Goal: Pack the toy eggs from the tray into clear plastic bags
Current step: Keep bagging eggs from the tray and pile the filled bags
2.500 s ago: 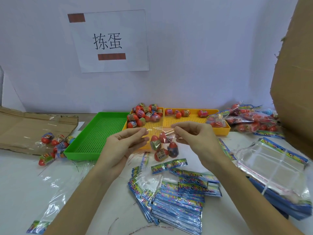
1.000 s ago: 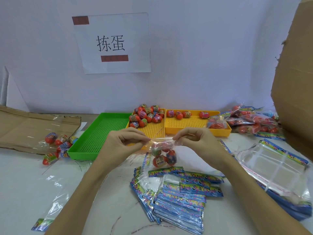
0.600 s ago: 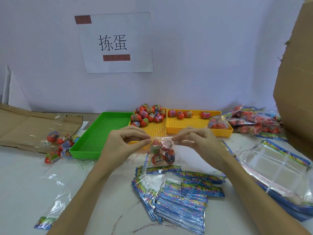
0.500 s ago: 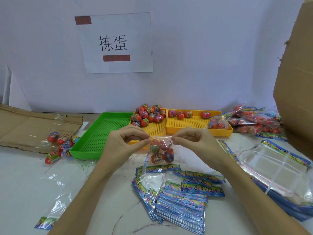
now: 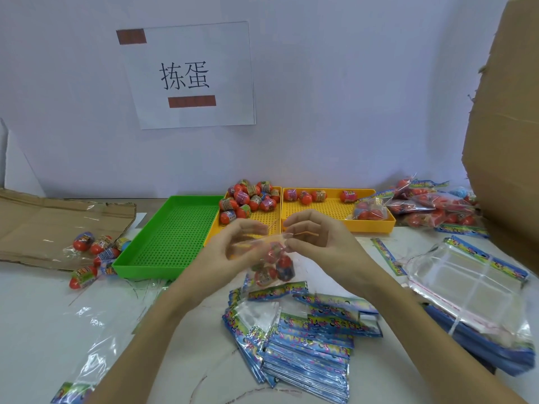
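A clear plastic bag with several red toy eggs inside hangs between my hands above the table. My left hand pinches the bag's top edge on the left, and its fingers are blurred. My right hand pinches the same edge on the right. Behind my hands stands a yellow tray with a heap of loose toy eggs in its far corner. A second yellow tray to the right holds a few eggs and one filled bag.
A green tray stands left of the yellow ones. A stack of flat unused bags lies below my hands. Filled bags pile up at the back right, another filled bag lies left. A cardboard box rises at right.
My hands have drawn closer together along the bag's top edge and lifted slightly. The bag of eggs now hangs bunched between them. My left fingers are moving.
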The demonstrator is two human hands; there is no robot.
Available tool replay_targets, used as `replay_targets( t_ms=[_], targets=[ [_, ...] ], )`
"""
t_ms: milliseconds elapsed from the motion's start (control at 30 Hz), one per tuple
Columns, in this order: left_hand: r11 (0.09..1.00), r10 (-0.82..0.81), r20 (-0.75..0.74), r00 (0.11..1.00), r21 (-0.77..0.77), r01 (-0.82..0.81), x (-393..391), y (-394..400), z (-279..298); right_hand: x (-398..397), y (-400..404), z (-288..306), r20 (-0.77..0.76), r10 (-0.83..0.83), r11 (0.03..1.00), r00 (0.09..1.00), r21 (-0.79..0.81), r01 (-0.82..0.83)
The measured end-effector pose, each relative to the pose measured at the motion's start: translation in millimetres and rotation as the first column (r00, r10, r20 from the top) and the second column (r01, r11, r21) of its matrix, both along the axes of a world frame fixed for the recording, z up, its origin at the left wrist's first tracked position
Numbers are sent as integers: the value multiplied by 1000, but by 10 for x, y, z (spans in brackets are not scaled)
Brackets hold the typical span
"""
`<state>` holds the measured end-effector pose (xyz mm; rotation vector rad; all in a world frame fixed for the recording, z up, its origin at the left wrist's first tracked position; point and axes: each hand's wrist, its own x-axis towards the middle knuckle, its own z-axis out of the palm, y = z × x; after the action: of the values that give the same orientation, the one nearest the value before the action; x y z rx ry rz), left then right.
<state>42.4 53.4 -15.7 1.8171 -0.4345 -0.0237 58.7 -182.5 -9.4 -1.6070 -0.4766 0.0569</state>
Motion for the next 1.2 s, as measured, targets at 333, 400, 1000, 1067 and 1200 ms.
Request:
replay_targets(
  t_ms=[333,400,1000,1067,1200],
  targets=[
    [982,92,-39,995,-162,-97,11,-63,-4,-56,77,-7,-97,30,988,995,-150,-45],
    [979,106,-46,993,-173,-112,6,-84,-11,-77,144,-44,-112,6,995,994,-96,-16],
    [880,186,-119,975,-422,-220,24,-142,-9,-128,233,-23,-32,-55,990,998,-130,50],
    [853,174,-151,973,-472,-225,30,-129,0,-131,251,-47,-38,-70,990,997,-128,65],
    [925,109,-130,985,-349,-148,46,-45,36,-138,216,-20,-16,-50,986,999,-161,46]
  ],
)
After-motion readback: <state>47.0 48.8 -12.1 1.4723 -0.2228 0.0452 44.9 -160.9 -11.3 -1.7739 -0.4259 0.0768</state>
